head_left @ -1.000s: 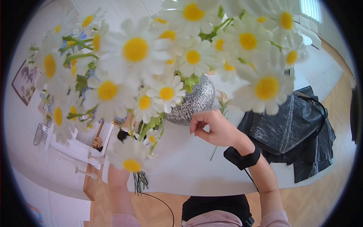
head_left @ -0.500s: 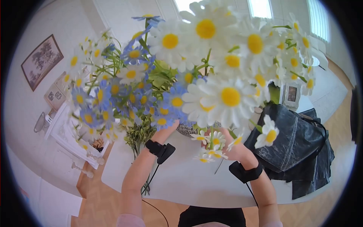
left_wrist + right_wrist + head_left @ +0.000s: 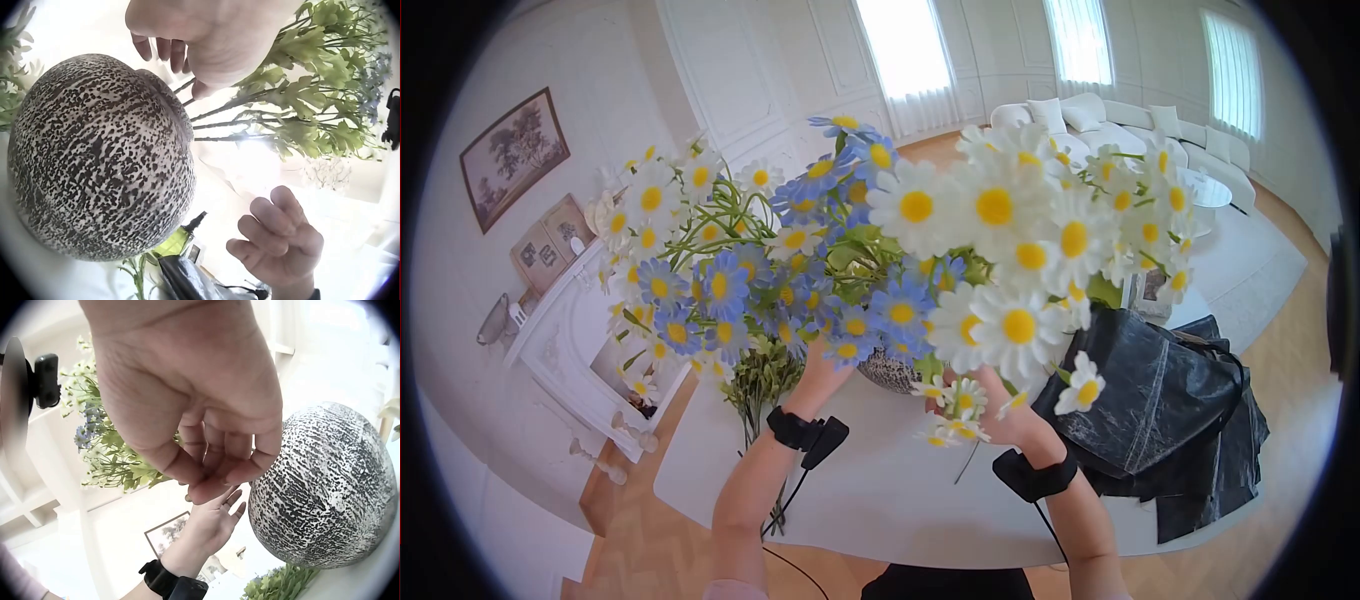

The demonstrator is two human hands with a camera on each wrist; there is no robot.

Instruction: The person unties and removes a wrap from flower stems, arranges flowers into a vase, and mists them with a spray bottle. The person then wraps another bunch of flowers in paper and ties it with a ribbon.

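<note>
A round vase point(image 3: 890, 372) with rough black-and-white speckles stands on the white table, with a bouquet of white daisies and blue flowers point(image 3: 900, 312) spreading from its mouth. My left hand point(image 3: 828, 368) is at the mouth; in the left wrist view its relaxed fingers hang beside the stems point(image 3: 228, 122), thumb tip close to them. Opposite, my right hand point(image 3: 1002, 412) is beside the vase, partly covered by small drooping daisies point(image 3: 963, 402) in the head view. Its fingers point(image 3: 215, 450) curl loosely in the right wrist view, with nothing visible among them.
Leafy greenery with long stems point(image 3: 762, 385) lies on the table's left side. Black crinkled sheeting point(image 3: 1150, 400) covers the right side, near a small picture frame point(image 3: 1150, 295). A thin stem point(image 3: 967, 464) lies in front of the vase. Cables trail from both wrist cameras.
My left hand has come up from the lower left to the vase mouth, while my right stays beside the vase. The head view has tilted up, showing more blue flowers, the sofa and windows.
</note>
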